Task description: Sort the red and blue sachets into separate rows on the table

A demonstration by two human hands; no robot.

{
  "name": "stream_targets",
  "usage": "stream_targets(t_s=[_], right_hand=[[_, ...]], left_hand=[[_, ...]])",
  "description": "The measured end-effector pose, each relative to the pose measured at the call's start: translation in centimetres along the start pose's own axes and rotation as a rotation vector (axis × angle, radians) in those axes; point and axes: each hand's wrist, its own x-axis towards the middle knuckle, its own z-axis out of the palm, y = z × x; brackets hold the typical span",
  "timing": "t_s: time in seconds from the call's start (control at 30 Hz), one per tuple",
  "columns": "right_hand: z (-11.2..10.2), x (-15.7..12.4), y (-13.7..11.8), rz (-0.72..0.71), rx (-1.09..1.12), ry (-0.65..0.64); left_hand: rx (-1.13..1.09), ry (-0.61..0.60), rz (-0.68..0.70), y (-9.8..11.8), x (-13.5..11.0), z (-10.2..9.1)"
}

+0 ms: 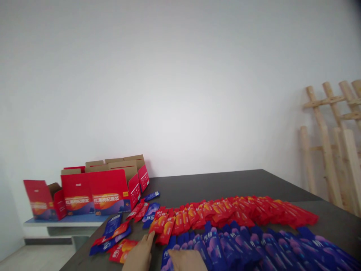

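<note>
My left hand (138, 254) reaches in from the bottom edge, fingers stretched forward. Its fingertips are at the near end of the leftmost red sachets (166, 230), and I see nothing held in it. To the right, my right hand (189, 260) lies over the left end of a row of blue sachets (216, 246). Most of its fingers are hidden under the hand, so a grip cannot be made out. Beside my left hand lies a loose red sachet (123, 250), with mixed red and blue sachets (112, 226) farther left.
A long overlapping row of red sachets (239, 210) runs behind the blue ones on the dark table (208, 184). Several open red cartons (108, 192) stand at the left on a low blue-topped surface (84, 219). Wooden posts (324, 131) lean by the wall at right.
</note>
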Motion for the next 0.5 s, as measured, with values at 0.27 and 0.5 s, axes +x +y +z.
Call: stream_targets(t_s=[0.27,0.5], right_hand=[[0.8,-0.4,-0.1,0.009,0.061,0.071],[1.6,-0.6,-0.2,-0.065,-0.009,0.245]], left_hand=[[-0.003,0.015,-0.187,-1.9,-2.6,0.6],[-0.232,-0.034,0.149,0.9,-3.3,2.6]])
